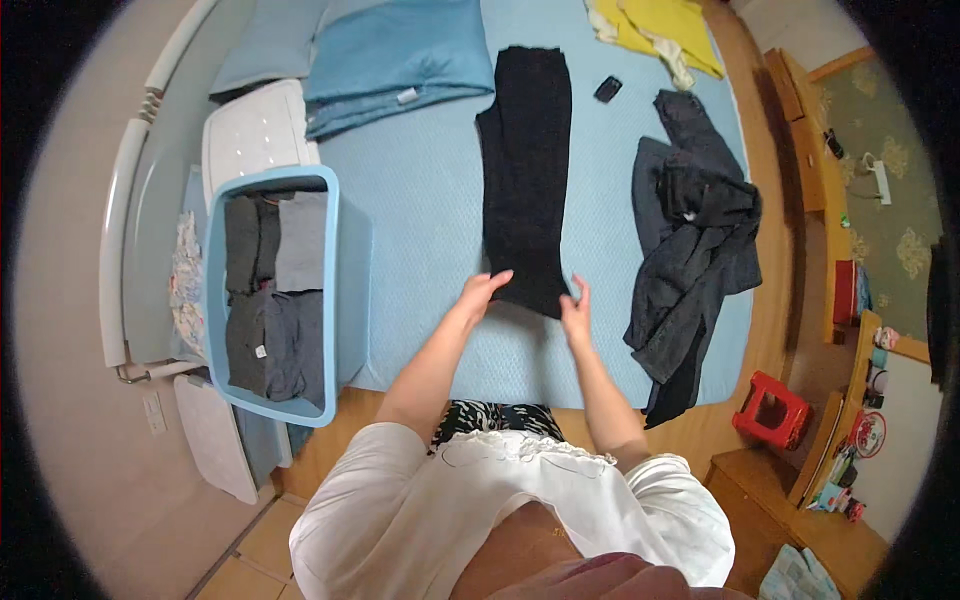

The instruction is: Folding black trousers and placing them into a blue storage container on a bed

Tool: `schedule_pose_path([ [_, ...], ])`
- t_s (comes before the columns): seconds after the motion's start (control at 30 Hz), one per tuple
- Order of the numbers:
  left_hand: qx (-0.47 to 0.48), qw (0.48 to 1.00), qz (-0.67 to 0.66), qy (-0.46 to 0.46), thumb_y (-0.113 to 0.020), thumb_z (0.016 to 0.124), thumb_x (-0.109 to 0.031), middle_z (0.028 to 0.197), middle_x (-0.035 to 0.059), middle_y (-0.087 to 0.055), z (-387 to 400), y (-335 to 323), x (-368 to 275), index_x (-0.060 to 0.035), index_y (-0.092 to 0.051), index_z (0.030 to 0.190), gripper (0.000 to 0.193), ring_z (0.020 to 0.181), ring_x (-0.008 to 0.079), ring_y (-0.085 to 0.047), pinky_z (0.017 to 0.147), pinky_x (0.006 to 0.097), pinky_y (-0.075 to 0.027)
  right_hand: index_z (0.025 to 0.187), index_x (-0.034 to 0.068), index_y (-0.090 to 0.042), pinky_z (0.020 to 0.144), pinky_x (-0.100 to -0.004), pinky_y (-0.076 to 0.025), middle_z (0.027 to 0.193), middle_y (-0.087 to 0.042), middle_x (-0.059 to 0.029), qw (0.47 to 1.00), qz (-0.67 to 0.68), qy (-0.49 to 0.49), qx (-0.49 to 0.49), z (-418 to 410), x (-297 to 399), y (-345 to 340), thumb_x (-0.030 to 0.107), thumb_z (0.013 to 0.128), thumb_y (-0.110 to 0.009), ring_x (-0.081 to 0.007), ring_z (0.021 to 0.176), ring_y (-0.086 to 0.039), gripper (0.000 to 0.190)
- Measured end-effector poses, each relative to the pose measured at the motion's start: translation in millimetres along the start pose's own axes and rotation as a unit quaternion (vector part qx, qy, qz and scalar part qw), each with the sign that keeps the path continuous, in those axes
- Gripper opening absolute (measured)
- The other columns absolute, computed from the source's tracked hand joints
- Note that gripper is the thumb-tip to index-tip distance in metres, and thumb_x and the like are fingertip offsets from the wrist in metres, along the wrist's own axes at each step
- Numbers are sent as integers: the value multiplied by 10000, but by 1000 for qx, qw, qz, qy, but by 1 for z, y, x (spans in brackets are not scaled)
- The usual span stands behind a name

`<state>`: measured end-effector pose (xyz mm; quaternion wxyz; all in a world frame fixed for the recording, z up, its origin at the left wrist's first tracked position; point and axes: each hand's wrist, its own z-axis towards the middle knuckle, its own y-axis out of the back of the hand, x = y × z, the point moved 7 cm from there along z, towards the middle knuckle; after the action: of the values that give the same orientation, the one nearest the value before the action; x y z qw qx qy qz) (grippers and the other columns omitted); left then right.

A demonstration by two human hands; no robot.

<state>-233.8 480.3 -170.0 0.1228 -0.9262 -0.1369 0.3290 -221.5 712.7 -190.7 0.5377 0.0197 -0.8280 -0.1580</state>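
Note:
Black trousers [526,165] lie lengthwise on the bed's light blue cover [420,225], one leg over the other, with the waist at the far end. My left hand [480,294] grips the left corner of the near hem, its thumb on top of the cloth. At the right corner my right hand [576,309] pinches the hem, index finger raised. The hem is lifted a little and casts a shadow below. To the left stands a light blue plastic bin [351,292] holding several folded grey and dark garments [300,240].
Dark trousers [694,247] lie heaped at the right edge. A small black device [608,89] and yellow clothing [667,34] are farther off. A folded blue quilt [405,67] and a white lid [255,135] lie behind the bin. A red stool [772,411] stands right of the bed.

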Motion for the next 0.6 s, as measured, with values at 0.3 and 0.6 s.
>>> schedule_pose_path([
  [0.3, 351, 813, 36, -462, -614, 925, -393, 1115, 69, -647, -336, -140, -366, 36, -607, 1135, 478, 1037, 162, -605, 919, 324, -483, 1183, 39, -557, 834, -339, -487, 1156, -513, -76, 869, 202, 277, 357, -141, 526, 113, 212, 921, -538, -175, 964, -540, 314],
  [0.6, 96, 540, 168, -819, -810, 685, -57, 1083, 75, -556, -501, -167, -381, -40, -659, 910, 271, 1086, 195, -524, 907, 312, -439, 1170, -34, -531, 609, -266, -513, 976, -612, -95, 778, 263, 541, 184, -248, 588, 171, 15, 808, -722, -142, 744, -620, 412],
])
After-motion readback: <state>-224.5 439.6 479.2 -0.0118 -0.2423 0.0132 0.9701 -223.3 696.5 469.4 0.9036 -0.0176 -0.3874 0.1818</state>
